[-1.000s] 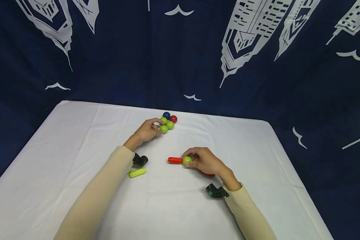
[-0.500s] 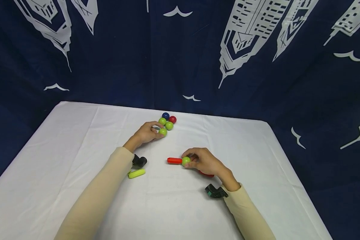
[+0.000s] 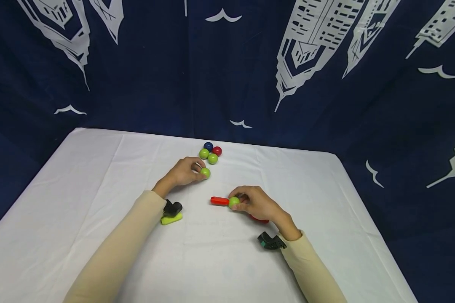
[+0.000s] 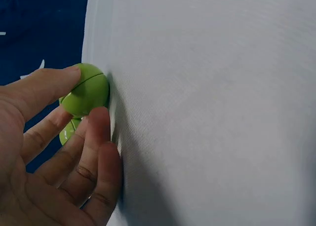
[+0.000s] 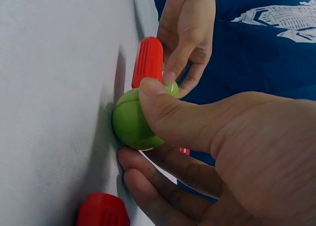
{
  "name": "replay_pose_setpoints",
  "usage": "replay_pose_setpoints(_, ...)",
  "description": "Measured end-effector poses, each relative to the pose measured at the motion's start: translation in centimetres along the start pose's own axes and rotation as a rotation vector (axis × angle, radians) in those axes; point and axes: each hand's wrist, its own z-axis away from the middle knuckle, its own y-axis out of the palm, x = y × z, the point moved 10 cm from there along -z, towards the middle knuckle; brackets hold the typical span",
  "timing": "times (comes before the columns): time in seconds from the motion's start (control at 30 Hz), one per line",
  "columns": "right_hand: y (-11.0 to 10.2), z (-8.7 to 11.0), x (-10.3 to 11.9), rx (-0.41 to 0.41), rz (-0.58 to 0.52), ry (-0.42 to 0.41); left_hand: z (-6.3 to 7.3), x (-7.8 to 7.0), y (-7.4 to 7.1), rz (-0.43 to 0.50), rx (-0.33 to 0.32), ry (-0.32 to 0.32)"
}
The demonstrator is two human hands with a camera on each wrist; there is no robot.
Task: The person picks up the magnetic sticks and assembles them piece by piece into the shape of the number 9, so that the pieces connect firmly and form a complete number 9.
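My left hand (image 3: 186, 171) pinches a green ball (image 4: 89, 90) between thumb and fingers, just in front of a small group of balls. My right hand (image 3: 258, 202) grips another green ball (image 5: 132, 120) that is joined to, or touches, the end of a red stick (image 3: 219, 201) pointing left. In the right wrist view that red stick (image 5: 149, 60) has grooves along its side. A second red piece (image 5: 102, 211) lies under the right hand, mostly hidden in the head view.
At the table's far side sit a blue ball (image 3: 208, 146), a red ball (image 3: 217, 151) and two green balls (image 3: 212, 158). Yellow-green sticks (image 3: 172, 218) lie by the left forearm, partly hidden. White cloth (image 3: 212, 261) covers the table; a navy curtain (image 3: 155, 75) hangs behind.
My left hand has drawn one green ball away from the group, toward me. The right hand stays in place with its green ball and the red stick.
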Motion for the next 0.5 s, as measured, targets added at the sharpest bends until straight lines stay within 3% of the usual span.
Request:
replay_pose_setpoints(0.27, -0.1, -0.1, -0.1, -0.027, 0.019, 0.028, 1.8, -0.7, 0.4, -0.131, 0.051, 0.075)
replay_pose_setpoints(0.5, -0.4, -0.1, 0.0, -0.066, 0.052, 0.046, 3.6, -1.7, 1.3, -0.156, 0.101, 0.086)
